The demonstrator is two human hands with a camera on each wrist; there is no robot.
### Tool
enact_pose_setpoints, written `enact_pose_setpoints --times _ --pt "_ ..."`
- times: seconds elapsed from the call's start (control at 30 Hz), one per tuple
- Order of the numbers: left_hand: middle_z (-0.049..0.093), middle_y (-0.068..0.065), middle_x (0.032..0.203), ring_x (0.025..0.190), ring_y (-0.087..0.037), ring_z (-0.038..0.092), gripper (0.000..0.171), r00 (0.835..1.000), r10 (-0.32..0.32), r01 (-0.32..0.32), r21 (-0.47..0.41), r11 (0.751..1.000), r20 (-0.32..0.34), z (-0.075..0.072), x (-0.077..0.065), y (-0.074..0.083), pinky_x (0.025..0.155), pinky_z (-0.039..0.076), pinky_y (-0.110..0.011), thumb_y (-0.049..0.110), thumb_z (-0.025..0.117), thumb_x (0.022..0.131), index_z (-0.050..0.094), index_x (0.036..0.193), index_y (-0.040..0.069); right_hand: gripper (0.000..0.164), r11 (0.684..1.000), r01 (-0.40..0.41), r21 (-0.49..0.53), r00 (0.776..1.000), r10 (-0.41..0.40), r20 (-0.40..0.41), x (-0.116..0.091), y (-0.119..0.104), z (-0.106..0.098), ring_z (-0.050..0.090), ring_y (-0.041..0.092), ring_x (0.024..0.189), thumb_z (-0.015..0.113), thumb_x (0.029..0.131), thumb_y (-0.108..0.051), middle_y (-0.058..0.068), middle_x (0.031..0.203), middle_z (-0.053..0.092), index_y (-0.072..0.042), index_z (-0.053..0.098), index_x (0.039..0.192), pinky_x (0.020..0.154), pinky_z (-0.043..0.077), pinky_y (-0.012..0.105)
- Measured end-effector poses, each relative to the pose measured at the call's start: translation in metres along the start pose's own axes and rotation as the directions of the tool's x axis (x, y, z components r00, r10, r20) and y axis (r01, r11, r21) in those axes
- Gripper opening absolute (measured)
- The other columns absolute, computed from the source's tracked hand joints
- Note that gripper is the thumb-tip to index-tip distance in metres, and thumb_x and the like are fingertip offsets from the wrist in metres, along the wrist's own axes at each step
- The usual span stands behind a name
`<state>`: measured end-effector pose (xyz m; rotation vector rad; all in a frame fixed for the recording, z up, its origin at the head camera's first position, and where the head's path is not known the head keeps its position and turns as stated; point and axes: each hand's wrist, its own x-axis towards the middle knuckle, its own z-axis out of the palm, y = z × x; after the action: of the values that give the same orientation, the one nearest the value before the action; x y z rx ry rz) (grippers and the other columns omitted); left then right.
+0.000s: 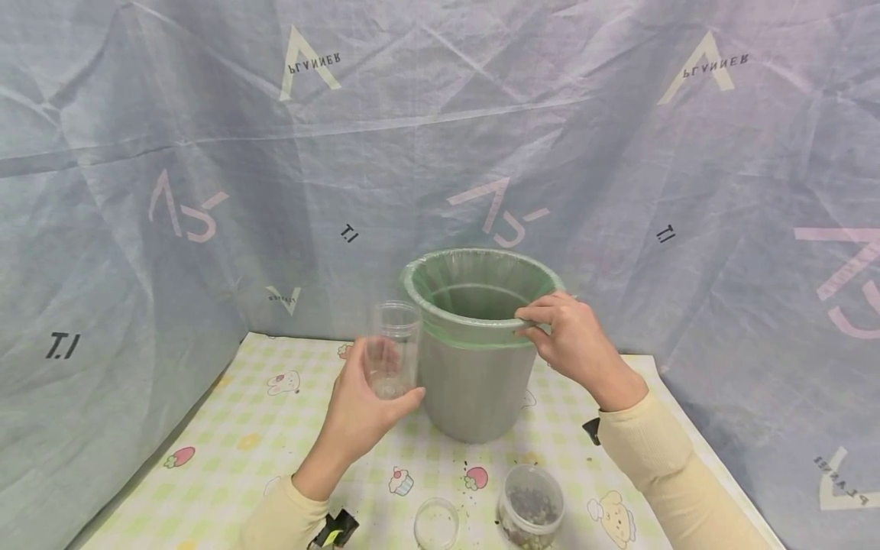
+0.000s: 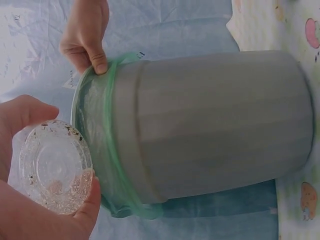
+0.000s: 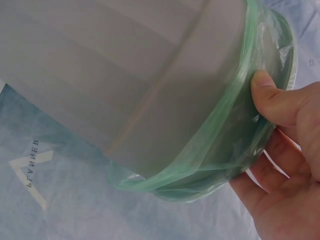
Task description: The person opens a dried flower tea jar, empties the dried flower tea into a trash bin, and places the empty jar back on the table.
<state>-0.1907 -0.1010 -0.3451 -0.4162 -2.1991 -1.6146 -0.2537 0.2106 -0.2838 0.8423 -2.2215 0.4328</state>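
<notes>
My left hand [image 1: 364, 405] grips a clear plastic jar [image 1: 395, 347], held upright beside the grey trash can [image 1: 474, 389]. In the left wrist view the base of the jar [image 2: 55, 165] shows small dark and pale bits inside. A green plastic bag [image 1: 440, 325] lines the can and folds over its rim. At the right side of the rim, my right hand [image 1: 574, 336] pinches the edge, the thumb [image 3: 265, 90] pressing the bag from outside. The can's bottom inside is hidden.
Near the front of the checkered tablecloth [image 1: 268, 412] stands an open clear tub [image 1: 532, 500] of dark granular bits. A round clear lid [image 1: 436, 525] lies left of it, with dark crumbs around. Grey-blue curtains [image 1: 385, 153] hang at the back and sides.
</notes>
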Motion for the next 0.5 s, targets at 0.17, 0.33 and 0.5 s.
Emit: enact_pose_setpoints --times 0.17,0.33,0.5 --pt "0.063 0.001 0.115 0.111 -0.014 0.06 0.068 0.999 -0.019 0.019 -0.005 1.0 0.032 0.001 -0.005 -0.004 0.1 0.051 -0.037 0.015 0.093 0.074 0.051 0.127 0.017 0.028 1.0 -0.006 -0.006 1.0 0.006 0.003 0.0 0.001 0.0 0.07 0.028 0.097 0.088 0.078 -0.002 0.008 0.097 0.078 -0.004 0.082 0.105 0.085 0.057 0.047" --pt "0.064 0.0 0.121 0.117 -0.015 0.061 0.067 0.998 -0.04 0.04 0.005 0.999 0.049 -0.002 -0.009 -0.006 0.108 0.048 -0.04 0.016 0.093 0.074 0.051 0.127 0.017 0.027 1.0 -0.015 0.003 1.0 0.015 0.008 0.0 -0.001 0.0 0.069 0.028 0.097 0.087 0.08 -0.002 0.008 0.098 0.078 -0.005 0.082 0.106 0.085 0.057 0.048" --pt "0.065 0.0 0.124 0.119 -0.017 0.06 0.068 0.997 -0.055 0.051 0.074 0.996 0.054 -0.007 -0.014 -0.011 0.11 0.046 -0.043 0.02 0.094 0.074 0.054 0.129 0.016 0.028 1.0 -0.01 -0.005 1.0 0.01 0.013 0.001 0.001 0.0 0.07 0.028 0.097 0.088 0.079 -0.003 0.008 0.097 0.078 -0.005 0.082 0.106 0.084 0.057 0.047"
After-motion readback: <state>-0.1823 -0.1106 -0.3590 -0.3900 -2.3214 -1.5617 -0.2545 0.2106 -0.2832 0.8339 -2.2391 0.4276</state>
